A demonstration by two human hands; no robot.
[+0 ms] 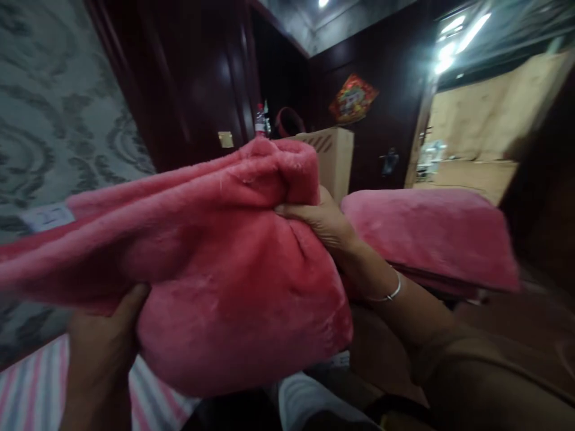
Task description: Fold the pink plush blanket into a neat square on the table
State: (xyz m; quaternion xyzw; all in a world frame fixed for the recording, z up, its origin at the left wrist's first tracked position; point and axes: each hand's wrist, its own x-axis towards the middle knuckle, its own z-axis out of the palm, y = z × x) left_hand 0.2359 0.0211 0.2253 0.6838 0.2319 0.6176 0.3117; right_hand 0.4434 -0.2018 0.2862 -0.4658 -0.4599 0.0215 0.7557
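Note:
A thick pink plush blanket [233, 281], partly folded, hangs in front of me between both hands. My left hand [105, 341] grips its lower left part, thumb on the near side and the other fingers hidden behind the fabric. My right hand [321, 221] pinches the upper right part, thumb pressed into a crease; a silver bangle [390, 290] circles that wrist. A white label [47, 216] sticks out at the blanket's left edge. Beyond my right forearm lies a second pink plush bundle [431, 233], folded and apart from the held one.
Below is a striped sheet [36, 383]. Behind the blanket stand a cardboard box [339, 158] and a bottle with a red cap [260, 120]. A patterned wall [54, 120] rises at left. A dark door [386, 108] with a red decoration [354, 99] stands beside an open doorway at right.

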